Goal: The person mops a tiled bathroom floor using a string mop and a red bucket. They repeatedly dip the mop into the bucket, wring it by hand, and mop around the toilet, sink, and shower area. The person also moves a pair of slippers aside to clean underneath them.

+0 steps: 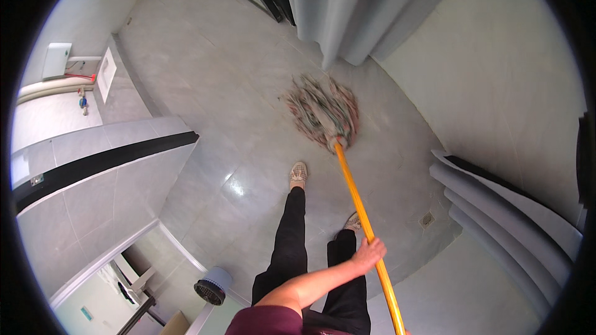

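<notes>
A string mop lies with its grey and reddish strands (320, 108) spread on the grey tiled floor ahead of my feet. Its orange-yellow handle (355, 195) slants down to the lower edge, right of the middle. My left hand (369, 254) is closed round the handle, the forearm reaching across from a maroon sleeve. Only a sliver of my right hand (407, 332) shows beside the handle at the lower edge; its fingers are hidden.
Grey curtains hang at the top (347, 12) and right (503, 217). A low tiled wall with a black top edge (105, 164) juts in from the left. A blue-grey bin-like container (215, 282) stands lower left. A floor drain (426, 219) lies right of my feet.
</notes>
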The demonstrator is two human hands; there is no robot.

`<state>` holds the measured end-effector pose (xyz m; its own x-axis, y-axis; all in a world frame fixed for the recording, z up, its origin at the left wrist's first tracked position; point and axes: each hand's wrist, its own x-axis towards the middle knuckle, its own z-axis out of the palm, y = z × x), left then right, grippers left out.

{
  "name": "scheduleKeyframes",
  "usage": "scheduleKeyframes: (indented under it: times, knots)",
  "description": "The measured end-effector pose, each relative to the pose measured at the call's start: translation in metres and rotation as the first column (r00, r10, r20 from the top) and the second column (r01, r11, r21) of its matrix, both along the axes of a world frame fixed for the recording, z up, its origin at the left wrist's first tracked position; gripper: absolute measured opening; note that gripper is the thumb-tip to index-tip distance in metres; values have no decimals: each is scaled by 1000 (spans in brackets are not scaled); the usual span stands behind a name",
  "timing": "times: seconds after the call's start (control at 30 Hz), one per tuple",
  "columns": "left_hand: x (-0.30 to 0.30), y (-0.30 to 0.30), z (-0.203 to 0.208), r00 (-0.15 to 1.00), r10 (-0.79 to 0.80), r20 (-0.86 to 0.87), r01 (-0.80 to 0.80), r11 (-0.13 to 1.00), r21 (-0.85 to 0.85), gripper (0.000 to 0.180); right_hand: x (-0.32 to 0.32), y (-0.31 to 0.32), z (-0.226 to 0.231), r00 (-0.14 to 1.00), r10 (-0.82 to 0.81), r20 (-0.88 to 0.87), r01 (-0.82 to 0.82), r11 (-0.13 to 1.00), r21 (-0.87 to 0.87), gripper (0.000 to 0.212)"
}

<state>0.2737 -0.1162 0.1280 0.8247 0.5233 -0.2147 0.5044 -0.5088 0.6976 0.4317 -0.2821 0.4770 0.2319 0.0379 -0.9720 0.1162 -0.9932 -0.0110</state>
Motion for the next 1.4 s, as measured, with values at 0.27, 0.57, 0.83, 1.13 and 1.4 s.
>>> scheduleKeyframes:
  times: [0.27,0.57,0.83,1.13,1.4]
  knots:
    - [-43,102,-54,992,-115,-53,121,984,134,4,-37,74,-71,986,-103,-129,102,995,-12,33]
    - [-112,361,-82,976,-43,-212,129,903,411,8,-99,225,-222,981,91,-174,-51,974,219,82]
    - [-165,482,-152,795,-196,-574,389,891,236,20,-163,372,-275,913,-94,-396,164,975,147,86]
    - [-141,411,-114,811,-214,-545,369,909,194,17,-135,313,-221,959,20,-282,31,984,173,89]
    - [-37,164,-91,895,-224,-385,303,940,158,10,-49,87,-137,987,131,-91,-132,991,-2,86]
